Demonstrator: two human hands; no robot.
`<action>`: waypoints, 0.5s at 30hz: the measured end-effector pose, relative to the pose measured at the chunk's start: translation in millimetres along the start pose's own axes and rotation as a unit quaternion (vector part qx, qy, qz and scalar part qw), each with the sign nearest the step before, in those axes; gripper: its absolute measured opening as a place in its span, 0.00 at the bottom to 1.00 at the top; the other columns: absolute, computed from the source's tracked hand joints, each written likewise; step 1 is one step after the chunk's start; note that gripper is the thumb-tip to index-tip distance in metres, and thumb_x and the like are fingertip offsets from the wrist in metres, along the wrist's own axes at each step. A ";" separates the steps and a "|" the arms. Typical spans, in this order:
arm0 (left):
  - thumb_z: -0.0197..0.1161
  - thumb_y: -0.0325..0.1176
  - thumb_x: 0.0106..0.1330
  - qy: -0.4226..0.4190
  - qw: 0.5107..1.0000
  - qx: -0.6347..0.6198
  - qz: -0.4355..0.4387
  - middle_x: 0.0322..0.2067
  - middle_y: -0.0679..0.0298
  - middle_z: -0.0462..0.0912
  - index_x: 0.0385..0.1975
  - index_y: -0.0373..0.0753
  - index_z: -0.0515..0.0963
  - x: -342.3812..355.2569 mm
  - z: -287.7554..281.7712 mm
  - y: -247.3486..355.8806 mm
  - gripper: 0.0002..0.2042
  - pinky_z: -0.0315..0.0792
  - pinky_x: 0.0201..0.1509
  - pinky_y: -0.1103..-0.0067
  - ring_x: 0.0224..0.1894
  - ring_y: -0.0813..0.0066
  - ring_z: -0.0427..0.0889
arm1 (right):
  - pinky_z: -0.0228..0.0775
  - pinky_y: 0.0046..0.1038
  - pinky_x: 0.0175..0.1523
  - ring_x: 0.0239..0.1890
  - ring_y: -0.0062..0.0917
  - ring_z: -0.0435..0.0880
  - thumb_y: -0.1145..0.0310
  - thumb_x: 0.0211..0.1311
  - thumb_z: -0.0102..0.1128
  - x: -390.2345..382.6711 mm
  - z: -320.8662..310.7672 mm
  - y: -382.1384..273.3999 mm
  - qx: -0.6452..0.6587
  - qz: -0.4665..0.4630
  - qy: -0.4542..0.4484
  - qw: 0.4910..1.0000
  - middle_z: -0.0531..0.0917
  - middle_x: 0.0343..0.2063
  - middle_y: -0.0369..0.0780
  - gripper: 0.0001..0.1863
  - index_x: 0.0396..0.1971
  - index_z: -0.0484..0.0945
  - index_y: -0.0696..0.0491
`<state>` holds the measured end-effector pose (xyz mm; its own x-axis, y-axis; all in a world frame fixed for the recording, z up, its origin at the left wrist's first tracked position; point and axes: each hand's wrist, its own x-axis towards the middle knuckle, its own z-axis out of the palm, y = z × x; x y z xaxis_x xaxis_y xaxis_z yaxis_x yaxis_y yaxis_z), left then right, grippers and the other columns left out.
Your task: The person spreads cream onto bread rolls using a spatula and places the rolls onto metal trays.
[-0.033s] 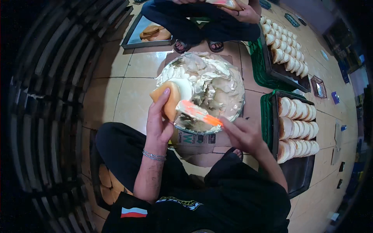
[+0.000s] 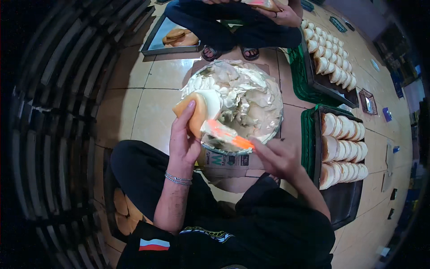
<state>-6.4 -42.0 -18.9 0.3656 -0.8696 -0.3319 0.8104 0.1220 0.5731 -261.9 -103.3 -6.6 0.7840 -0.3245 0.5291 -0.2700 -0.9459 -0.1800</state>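
My left hand (image 2: 183,139) holds a split bread bun (image 2: 193,112) over the near left part of a large round bowl (image 2: 282,114). The bun's brown crust faces left, and its white face (image 2: 214,101) is turned right. Wrapped round the handle of an orange spatula (image 2: 230,136) is my right hand (image 2: 280,157). Pale cream smears the spatula's blade, which reaches the lower end of the bun; whether they touch I cannot tell. Whipped cream (image 2: 260,83) lines the bowl in uneven heaps.
Trays of filled buns (image 2: 342,150) and smaller rolls (image 2: 329,49) rest on green crates at the right. Across from me sits a person (image 2: 197,20) holding a bun. Another tray (image 2: 152,42) holds bread at the far left. Dark slatted racks (image 2: 58,112) line the left side.
My right hand and the spatula have shifted slightly left, the blade sliding along the lower end of the bun. My left hand stays almost still.
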 end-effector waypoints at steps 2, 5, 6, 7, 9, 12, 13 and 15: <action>0.58 0.39 0.71 0.009 0.999 -0.039 -0.004 0.53 0.57 0.78 0.57 0.35 0.71 3.7 -5.2 -0.2 0.20 0.76 0.58 0.72 0.53 0.66 0.80 | 0.63 0.28 0.20 0.15 0.22 0.72 0.73 0.52 0.67 -3.9 12.8 -11.1 0.031 0.001 0.006 0.999 0.67 0.16 0.33 0.21 0.50 0.82 0.50; 0.58 0.39 0.71 0.012 0.999 -0.037 0.016 0.54 0.57 0.77 0.57 0.35 0.72 8.5 -11.7 -0.6 0.19 0.76 0.59 0.71 0.54 0.66 0.80 | 0.64 0.30 0.22 0.16 0.24 0.72 0.73 0.53 0.67 -14.6 14.3 -6.4 0.139 0.064 0.019 0.988 0.67 0.15 0.35 0.22 0.51 0.82 0.50; 0.58 0.39 0.71 0.011 0.999 -0.034 0.013 0.54 0.57 0.77 0.57 0.35 0.72 8.5 -11.8 3.9 0.19 0.76 0.59 0.71 0.54 0.66 0.80 | 0.64 0.30 0.22 0.16 0.24 0.72 0.73 0.53 0.67 -17.8 15.5 1.3 0.138 0.068 0.020 0.988 0.67 0.15 0.35 0.22 0.51 0.82 0.50; 0.60 0.37 0.70 0.019 0.999 -0.042 0.018 0.52 0.58 0.79 0.56 0.34 0.72 8.5 -12.4 5.9 0.18 0.75 0.60 0.73 0.54 0.69 0.80 | 0.64 0.31 0.22 0.16 0.26 0.72 0.74 0.53 0.68 -27.6 19.8 12.5 0.135 0.108 0.074 0.982 0.67 0.16 0.36 0.23 0.52 0.81 0.49; 0.62 0.34 0.69 0.037 0.998 -0.050 -0.003 0.51 0.60 0.80 0.54 0.33 0.73 1.3 -15.7 6.5 0.18 0.74 0.61 0.75 0.54 0.72 0.80 | 0.64 0.31 0.23 0.17 0.27 0.71 0.74 0.54 0.68 -65.2 27.1 15.0 0.125 0.171 0.113 0.971 0.66 0.16 0.37 0.24 0.53 0.81 0.49; 0.62 0.33 0.69 0.041 0.997 -0.045 0.045 0.51 0.60 0.80 0.54 0.33 0.73 0.2 -9.0 10.8 0.17 0.74 0.61 0.76 0.54 0.72 0.79 | 0.68 0.33 0.26 0.19 0.29 0.70 0.74 0.56 0.64 -121.1 51.2 23.8 -0.066 0.274 0.021 0.959 0.65 0.18 0.38 0.27 0.58 0.78 0.44; 0.62 0.33 0.69 0.040 0.997 -0.040 0.049 0.52 0.60 0.79 0.54 0.33 0.73 0.5 -7.5 10.5 0.17 0.74 0.61 0.76 0.55 0.72 0.79 | 0.68 0.33 0.26 0.19 0.29 0.70 0.74 0.56 0.64 -137.6 59.4 23.6 -0.068 0.276 0.014 0.959 0.65 0.18 0.38 0.27 0.58 0.78 0.44; 0.63 0.33 0.69 0.042 0.998 -0.038 0.043 0.52 0.60 0.79 0.54 0.33 0.74 1.7 -4.5 2.0 0.17 0.74 0.61 0.76 0.55 0.72 0.79 | 0.71 0.33 0.27 0.20 0.30 0.72 0.74 0.52 0.63 -166.7 65.9 16.4 -0.135 0.245 -0.083 0.957 0.66 0.19 0.37 0.31 0.60 0.76 0.42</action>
<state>-2.1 -41.1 -21.7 0.4688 -0.8122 -0.3472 0.8058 0.2321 0.5448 -360.2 -64.8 -152.4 0.5983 -0.7455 0.2936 -0.7446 -0.6527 -0.1400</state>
